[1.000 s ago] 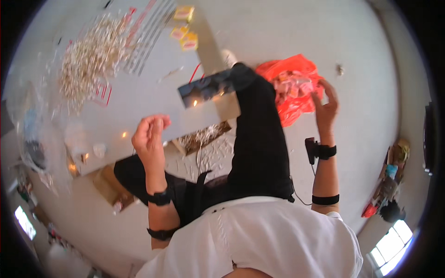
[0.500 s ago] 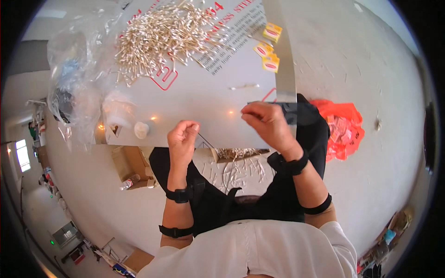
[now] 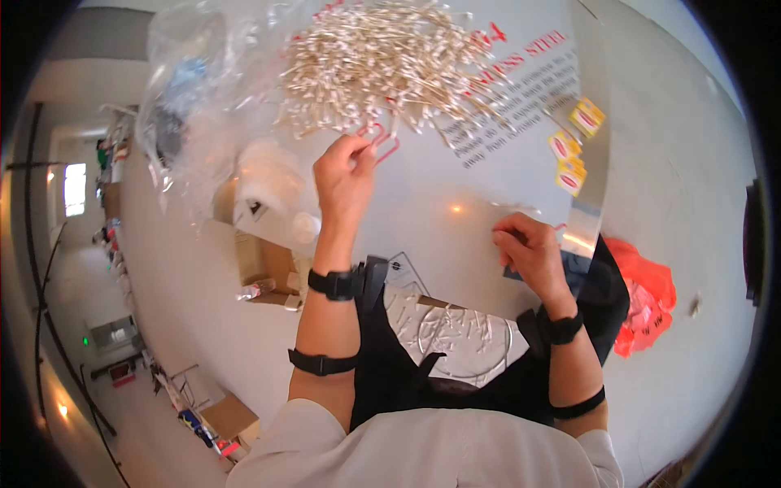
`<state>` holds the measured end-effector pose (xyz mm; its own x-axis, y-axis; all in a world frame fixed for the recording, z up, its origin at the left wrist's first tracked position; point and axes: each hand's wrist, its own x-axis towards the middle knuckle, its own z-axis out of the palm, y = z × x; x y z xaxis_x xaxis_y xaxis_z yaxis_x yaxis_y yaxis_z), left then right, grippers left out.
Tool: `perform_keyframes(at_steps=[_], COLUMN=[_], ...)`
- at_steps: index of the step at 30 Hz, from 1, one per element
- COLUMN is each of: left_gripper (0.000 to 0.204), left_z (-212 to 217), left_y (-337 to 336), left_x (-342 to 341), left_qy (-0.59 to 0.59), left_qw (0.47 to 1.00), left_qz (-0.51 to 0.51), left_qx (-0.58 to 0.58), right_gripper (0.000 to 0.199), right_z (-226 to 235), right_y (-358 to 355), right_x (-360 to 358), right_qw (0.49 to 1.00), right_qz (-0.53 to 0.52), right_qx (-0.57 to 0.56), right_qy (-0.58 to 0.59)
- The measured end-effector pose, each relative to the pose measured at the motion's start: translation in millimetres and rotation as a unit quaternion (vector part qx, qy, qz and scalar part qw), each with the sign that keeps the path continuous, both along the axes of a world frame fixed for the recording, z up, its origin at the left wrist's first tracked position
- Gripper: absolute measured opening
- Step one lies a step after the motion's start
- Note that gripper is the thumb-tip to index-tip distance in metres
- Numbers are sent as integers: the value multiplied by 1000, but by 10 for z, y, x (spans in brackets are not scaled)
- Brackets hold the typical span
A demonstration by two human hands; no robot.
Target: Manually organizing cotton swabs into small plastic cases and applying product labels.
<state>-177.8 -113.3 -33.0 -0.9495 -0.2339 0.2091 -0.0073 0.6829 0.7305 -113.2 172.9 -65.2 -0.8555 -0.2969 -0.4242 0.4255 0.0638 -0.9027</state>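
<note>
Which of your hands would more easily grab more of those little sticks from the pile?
Probably the left hand: it is raised at the near edge of the stick pile. The right hand rests lower on the table, farther from it.

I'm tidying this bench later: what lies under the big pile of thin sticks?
The pile of thin sticks rests on a grey sheet with red and black print. The print beneath the pile is covered, so hidden. The left hand reaches its near edge.

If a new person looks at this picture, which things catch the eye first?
First, the big pile of thin pale sticks at the top of the grey table. The left hand reaches up to its near edge. Low at the right, a bright orange bag lies on the floor.
</note>
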Motion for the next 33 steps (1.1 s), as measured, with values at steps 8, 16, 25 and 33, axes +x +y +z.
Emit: perform_keyframes(at_steps=[8, 16, 25, 33], left_gripper=[11, 27, 16, 18], left_z=[11, -513, 128, 330], left_y=[-2006, -2145, -1701, 290], left_x=[450, 499, 615, 1473], left_qy=[-150, -138, -17, -115], left_qw=[967, 969, 990, 981], left_qz=[207, 163, 139, -68], left_qx=[11, -128, -31, 140], right_gripper=[5, 5, 6, 21], right_z=[19, 53, 47, 368], right_y=[-78, -120, -297, -968], right_x=[10, 12, 152, 548], right_qw=[1000, 999, 995, 950], right_qz=[-11, -17, -68, -101], right_qx=[-4, 22, -23, -278], right_qy=[12, 20, 67, -102])
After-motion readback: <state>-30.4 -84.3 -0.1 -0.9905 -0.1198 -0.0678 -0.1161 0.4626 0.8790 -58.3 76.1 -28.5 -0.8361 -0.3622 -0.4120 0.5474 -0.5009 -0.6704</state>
